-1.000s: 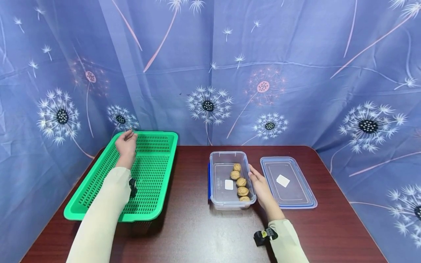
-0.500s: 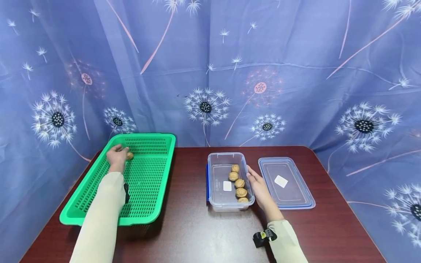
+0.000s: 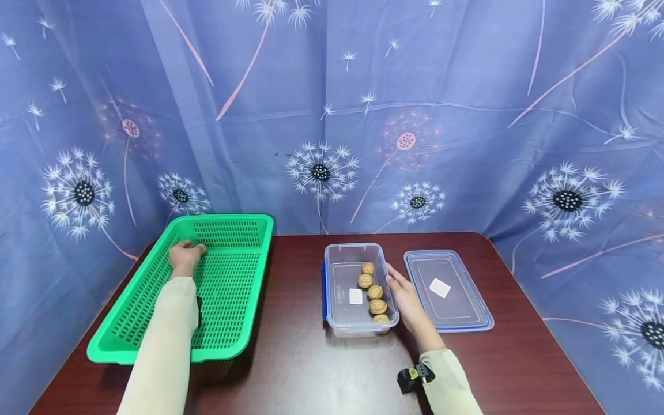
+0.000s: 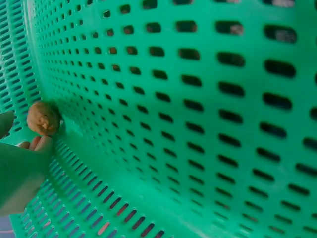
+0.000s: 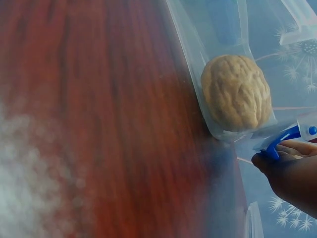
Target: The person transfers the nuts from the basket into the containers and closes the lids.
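My left hand [image 3: 184, 257] is down inside the green plastic basket [image 3: 252, 311], at its far left corner. In the left wrist view its fingertips touch a walnut [image 4: 43, 118] lying in that corner, while the thumb stands apart from it. The hand hides this walnut in the head view. My right hand [image 3: 408, 300] holds the right side of a clear plastic food container [image 3: 339, 331], by a blue latch [image 5: 285, 141] seen in the right wrist view. Several walnuts [image 3: 375, 292] lie in a line along the container's right side, one of them [image 5: 237, 93] large in the right wrist view.
The container's clear lid [image 3: 448, 291], with a blue seal and a white label, lies flat right of the container. Everything stands on a dark red-brown wooden table [image 3: 290, 369]. Behind the table hangs a blue curtain [image 3: 259, 173] with dandelion prints.
My left hand has come down from over the basket's far rim into its far left corner. A walnut visible beside it half a second ago is now hidden. My right hand stays on the container.
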Demonstrator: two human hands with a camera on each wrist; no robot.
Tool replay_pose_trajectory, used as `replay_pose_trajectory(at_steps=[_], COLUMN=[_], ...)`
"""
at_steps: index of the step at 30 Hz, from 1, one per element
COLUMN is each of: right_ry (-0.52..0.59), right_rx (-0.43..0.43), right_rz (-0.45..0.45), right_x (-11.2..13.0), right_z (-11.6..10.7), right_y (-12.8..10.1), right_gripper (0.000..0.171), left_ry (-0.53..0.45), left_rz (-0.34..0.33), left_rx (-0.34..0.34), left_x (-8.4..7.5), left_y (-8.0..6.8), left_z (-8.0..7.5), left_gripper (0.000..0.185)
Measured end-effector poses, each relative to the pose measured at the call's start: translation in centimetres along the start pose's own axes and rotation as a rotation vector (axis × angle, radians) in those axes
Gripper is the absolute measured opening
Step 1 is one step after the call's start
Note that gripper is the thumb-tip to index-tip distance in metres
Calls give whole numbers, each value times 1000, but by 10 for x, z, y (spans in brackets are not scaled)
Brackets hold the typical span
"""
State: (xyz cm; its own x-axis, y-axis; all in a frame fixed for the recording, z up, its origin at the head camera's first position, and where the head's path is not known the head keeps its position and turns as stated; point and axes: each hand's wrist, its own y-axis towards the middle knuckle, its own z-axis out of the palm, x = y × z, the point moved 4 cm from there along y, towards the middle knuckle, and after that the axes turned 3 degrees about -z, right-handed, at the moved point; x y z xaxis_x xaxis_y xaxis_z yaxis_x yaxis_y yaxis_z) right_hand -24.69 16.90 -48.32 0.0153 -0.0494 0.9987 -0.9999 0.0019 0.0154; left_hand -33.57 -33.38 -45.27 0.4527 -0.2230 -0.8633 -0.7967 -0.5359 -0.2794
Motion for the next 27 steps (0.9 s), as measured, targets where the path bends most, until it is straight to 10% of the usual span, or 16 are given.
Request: replay_pose_trajectory(at_steps=[27], right_ry=[-12], right_rx=[-8], right_rz=[8], right_x=[0], right_z=[-1], right_y=[0], right_gripper=[47], left_ry=[135], left_rz=[-19], left_rx=[-87], left_x=[2], left_y=[6], left_z=[8], left_gripper=[47])
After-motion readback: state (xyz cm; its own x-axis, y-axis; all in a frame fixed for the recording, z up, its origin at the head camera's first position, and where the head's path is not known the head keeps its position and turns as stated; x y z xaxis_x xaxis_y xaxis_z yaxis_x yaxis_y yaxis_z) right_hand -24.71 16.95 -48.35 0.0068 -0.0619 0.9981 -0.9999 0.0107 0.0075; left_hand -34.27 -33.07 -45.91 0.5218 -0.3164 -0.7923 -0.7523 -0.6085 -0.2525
